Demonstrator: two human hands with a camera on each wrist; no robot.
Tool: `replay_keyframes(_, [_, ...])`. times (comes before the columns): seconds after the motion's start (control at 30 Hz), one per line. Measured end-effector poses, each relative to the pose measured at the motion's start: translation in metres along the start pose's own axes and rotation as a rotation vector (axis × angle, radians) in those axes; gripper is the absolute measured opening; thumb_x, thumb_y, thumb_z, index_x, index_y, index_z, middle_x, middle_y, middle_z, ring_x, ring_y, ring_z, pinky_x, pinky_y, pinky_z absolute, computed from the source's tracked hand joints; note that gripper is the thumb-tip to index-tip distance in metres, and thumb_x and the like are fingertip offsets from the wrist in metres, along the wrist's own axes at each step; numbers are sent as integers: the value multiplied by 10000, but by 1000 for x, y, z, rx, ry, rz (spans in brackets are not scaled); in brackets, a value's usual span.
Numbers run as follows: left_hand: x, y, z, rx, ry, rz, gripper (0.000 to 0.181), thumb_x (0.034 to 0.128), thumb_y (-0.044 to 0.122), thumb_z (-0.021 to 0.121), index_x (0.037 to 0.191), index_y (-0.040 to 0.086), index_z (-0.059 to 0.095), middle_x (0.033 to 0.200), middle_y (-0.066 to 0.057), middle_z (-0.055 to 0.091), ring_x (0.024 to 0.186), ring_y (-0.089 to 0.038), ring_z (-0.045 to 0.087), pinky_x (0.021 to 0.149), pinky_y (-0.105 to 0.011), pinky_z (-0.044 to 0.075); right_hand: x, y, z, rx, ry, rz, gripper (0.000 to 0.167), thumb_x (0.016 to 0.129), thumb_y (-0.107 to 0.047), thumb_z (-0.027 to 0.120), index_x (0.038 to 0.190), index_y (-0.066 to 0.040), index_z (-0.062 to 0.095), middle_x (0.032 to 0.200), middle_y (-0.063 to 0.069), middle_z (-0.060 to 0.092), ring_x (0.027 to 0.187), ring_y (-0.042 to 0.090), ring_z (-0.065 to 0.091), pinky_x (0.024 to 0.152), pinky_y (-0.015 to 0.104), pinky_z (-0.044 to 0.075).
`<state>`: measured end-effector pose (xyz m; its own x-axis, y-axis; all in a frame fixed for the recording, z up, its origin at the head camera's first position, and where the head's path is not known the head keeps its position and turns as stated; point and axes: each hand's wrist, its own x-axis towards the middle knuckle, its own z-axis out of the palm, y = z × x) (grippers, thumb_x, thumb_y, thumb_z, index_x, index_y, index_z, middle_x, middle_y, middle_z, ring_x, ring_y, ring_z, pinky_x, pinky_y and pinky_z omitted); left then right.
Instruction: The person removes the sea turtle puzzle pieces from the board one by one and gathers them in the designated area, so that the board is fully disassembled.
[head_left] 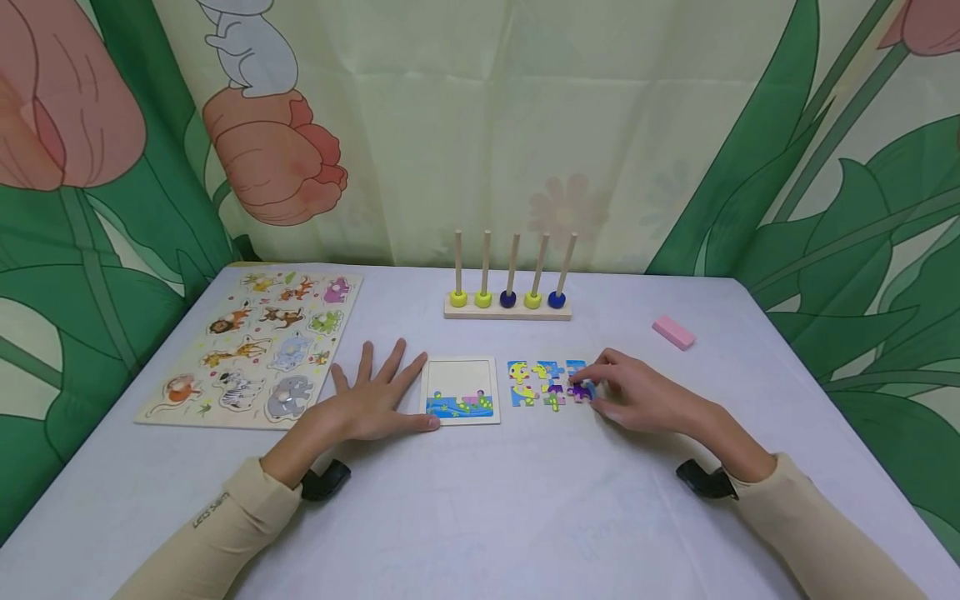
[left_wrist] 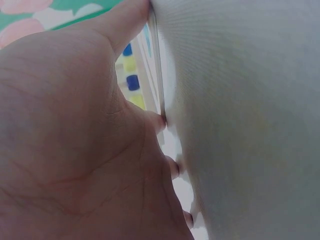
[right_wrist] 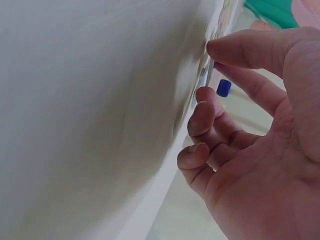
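Note:
A square puzzle frame (head_left: pixel 461 367) lies on the table, its lower part filled with blue, green and pink pieces. My left hand (head_left: pixel 367 408) is spread flat at its left, the thumb touching the lower left corner and the index fingertip by the upper left one. Right of the frame, loose puzzle pieces (head_left: pixel 522 394) lie in rows. At their right end my right hand (head_left: pixel 648 396) pinches a purple and blue puzzle piece (head_left: pixel 580 392) between thumb and index finger. In the right wrist view the other fingers of my right hand (right_wrist: pixel 255 125) are curled; the piece is mostly hidden there.
A wooden stand (head_left: pixel 506 313) with upright pegs and yellow and blue rings is behind the puzzle. The large animal board (head_left: pixel 258 333) lies at the left, partly behind my left hand. A pink block (head_left: pixel 673 332) sits at the right. A printed curtain (head_left: pixel 480 125) hangs behind the table.

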<state>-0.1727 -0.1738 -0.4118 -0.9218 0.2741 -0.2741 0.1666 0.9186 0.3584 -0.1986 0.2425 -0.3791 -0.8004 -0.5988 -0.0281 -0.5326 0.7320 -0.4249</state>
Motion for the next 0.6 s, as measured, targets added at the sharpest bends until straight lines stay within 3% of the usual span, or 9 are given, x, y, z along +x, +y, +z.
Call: replay_keyframes(0.6, [1, -2, 1, 8, 6, 15, 1113, 857, 841, 619, 1714, 339, 117, 1808, -48, -132, 1599, -503, -281, 1099, -903, -163, 2, 7, -2, 12, -54, 8, 442, 951, -87, 703, 1352, -273, 721, 1122, -19, 608, 936, 148, 516, 789, 249, 463])
